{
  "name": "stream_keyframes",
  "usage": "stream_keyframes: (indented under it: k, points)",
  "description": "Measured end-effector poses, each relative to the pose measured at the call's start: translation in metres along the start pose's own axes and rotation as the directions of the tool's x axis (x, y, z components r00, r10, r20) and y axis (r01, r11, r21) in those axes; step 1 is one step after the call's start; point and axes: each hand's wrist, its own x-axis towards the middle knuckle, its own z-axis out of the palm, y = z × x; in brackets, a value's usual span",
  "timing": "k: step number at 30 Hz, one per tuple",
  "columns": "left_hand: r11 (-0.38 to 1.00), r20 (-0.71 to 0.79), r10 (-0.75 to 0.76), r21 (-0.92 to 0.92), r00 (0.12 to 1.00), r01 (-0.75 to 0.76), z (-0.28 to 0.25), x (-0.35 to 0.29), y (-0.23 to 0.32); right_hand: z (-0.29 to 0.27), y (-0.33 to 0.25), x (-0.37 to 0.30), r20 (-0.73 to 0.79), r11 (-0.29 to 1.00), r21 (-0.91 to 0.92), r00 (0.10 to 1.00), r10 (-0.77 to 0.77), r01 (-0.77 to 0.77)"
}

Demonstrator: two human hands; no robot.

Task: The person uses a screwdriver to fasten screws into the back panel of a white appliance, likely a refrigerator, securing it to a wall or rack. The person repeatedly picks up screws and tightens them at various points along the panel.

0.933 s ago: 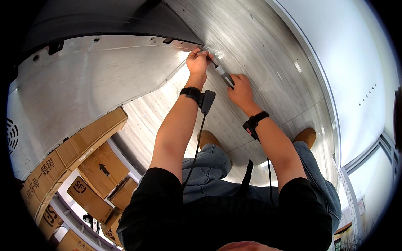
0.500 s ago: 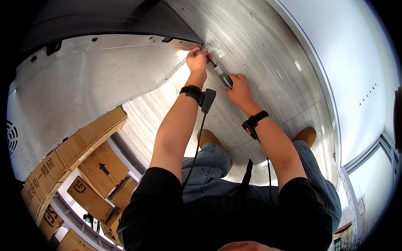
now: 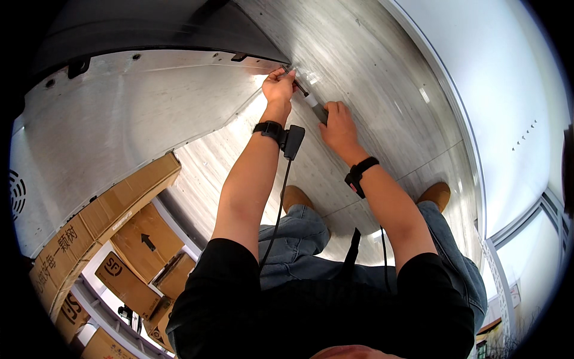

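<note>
My right hand [image 3: 342, 130] is wrapped round the grey handle of a screwdriver [image 3: 317, 108], which has a pale collar and a thin dark shaft. The shaft points up and left to the fingers of my left hand [image 3: 277, 90]. Those fingers are pinched together by the shaft's tip, at the far right corner of a bare metal panel [image 3: 173, 90]. Whatever sits between them is too small to make out. A black rim and dark surface [image 3: 137, 27] border the panel's far edge.
Cardboard boxes [image 3: 146, 242] are stacked on a rack at the lower left, and a long carton [image 3: 128, 197] lies against the panel. A white panel [image 3: 508, 107] curves along the right side. Cables hang from both wrist straps. My shoes stand on the wood-patterned floor [image 3: 382, 78].
My right hand has shifted slightly up and left along the screwdriver, covering more of its handle. My left hand and wrist have moved slightly left, with the fingers still at the panel's corner.
</note>
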Motion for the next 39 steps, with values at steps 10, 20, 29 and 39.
stream_keyframes:
  k: [10, 20, 29, 39]
  points:
    - [0.989, 0.063, 0.002, -0.151, 0.998, 0.007, 0.006, -0.007, 0.001, 0.006, 0.005, 0.002, -0.071, 0.996, -0.088, 0.997, -0.04, 0.034]
    - [0.994, -0.018, 0.083, 0.075, 0.996, -0.082, 0.007, -0.002, -0.011, 0.015, -0.008, 0.007, -0.052, 0.993, -0.115, 0.998, 0.034, -0.04]
    - [0.993, 0.114, -0.007, -0.112, 0.993, 0.02, 0.002, -0.005, 0.0, 0.012, -0.003, 0.007, -0.041, 0.997, -0.058, 0.998, 0.047, -0.049]
    - [1.0, 0.065, 0.016, 0.013, 0.998, -0.017, 0.003, -0.004, -0.005, 0.007, -0.008, 0.009, -0.028, 0.999, 0.002, 0.999, 0.036, -0.036]
